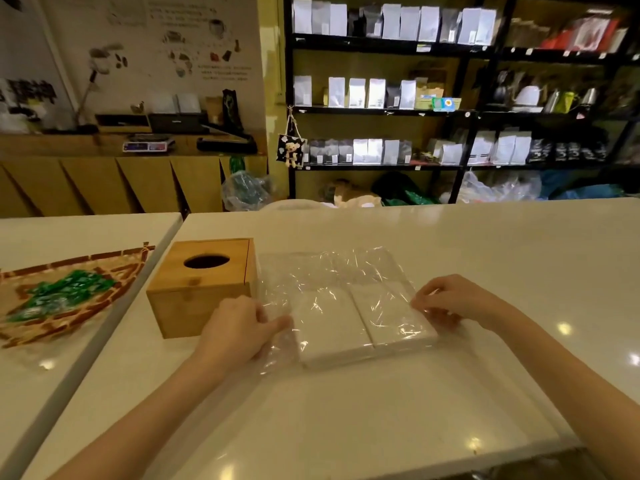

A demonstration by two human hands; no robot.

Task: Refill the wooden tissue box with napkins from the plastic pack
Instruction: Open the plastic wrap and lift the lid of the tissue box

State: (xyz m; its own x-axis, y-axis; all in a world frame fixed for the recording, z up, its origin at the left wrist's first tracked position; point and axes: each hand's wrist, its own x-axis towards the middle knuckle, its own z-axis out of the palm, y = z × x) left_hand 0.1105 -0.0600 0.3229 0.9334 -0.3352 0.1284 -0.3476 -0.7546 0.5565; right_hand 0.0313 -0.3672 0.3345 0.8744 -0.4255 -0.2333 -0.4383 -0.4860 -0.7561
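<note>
Currently, left hand [239, 327] and right hand [450, 301] pinch the clear plastic napkin pack [341, 306] right of the square wooden tissue box [204, 285]; next, open it.

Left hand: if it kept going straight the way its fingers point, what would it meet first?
The left hand points right, its fingertips at the plastic pack. Going on, it would probably press into the napkins inside.

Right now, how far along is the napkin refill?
Barely started. The wooden tissue box sits closed on the white table, its oval hole dark with no napkin showing. The left hand and right hand grip the sides of the plastic pack, whose napkins are inside. Left: pulling napkins out and loading the box.
</note>
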